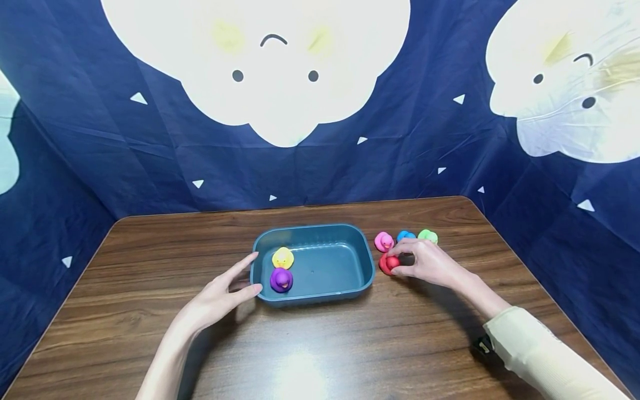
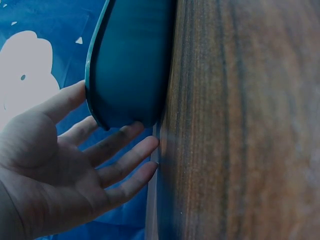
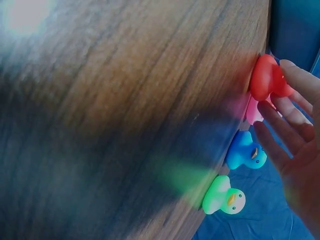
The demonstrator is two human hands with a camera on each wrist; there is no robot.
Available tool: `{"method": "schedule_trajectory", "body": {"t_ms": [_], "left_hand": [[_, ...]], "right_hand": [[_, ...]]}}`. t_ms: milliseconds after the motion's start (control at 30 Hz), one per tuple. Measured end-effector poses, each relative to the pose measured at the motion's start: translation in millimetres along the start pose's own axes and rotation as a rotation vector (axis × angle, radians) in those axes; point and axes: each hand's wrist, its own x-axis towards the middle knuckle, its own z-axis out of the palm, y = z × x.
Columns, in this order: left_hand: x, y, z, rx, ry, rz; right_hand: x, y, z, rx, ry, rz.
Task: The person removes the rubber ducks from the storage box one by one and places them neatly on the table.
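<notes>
A blue-green plastic basin [image 1: 320,295] stands on the table with a yellow rubber duck [image 1: 283,258] and a purple rubber duck [image 1: 281,280] at its left end. My left hand [image 1: 216,298] touches the basin's left end, fingers spread and fairly straight; in the left wrist view the fingertips [image 2: 134,128] rest against its outer wall. Just right of the basin, my right hand [image 1: 425,260] pinches a red rubber duck [image 3: 265,77] between thumb and fingers. The duck still appears to sit on the tabletop. Behind it are pink [image 1: 383,241], blue [image 3: 245,151] and green [image 3: 223,196] ducks, partly covered by the hand in the head view.
The wood-grain table [image 1: 150,311] has rounded far corners. Dark blue cloth [image 1: 160,166] with white cloud shapes hangs behind it and at both sides. A small dark object [image 1: 483,345] shows at the right sleeve's cuff.
</notes>
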Motion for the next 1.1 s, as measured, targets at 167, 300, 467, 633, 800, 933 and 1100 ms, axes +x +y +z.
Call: {"method": "schedule_trajectory", "body": {"t_ms": [167,300,467,633,800,933,1100], "left_hand": [[-0.3,-0.1,0.2,0.001,0.001,-0.003],[-0.1,0.1,0.2,0.001,0.000,-0.005],[0.3,-0.1,0.1,0.002,0.000,-0.003],[0.8,-1.0,0.1,0.001,0.000,-0.002],[1.0,-1.2,0.3,0.001,-0.001,-0.008],[0.4,-1.2,0.2,-0.004,-0.001,-0.004],[-0.3,-0.2,0.5,-0.009,0.001,0.003]], "right_hand": [[-0.8,0.4,0.5,-0.006,0.012,-0.005],[-1.9,0.7,-1.5,-0.018,0.020,0.021],[-0.9,0.9,-6.8,0.002,0.107,-0.014],[1.4,0.4,-11.3,-0.003,0.233,-0.060],[4.0,-0.2,-12.1,0.009,0.282,-0.077],[8.0,-2.7,-11.7,0.034,0.321,-0.092],[15.5,-9.6,-11.9,0.068,0.359,-0.099]]}}
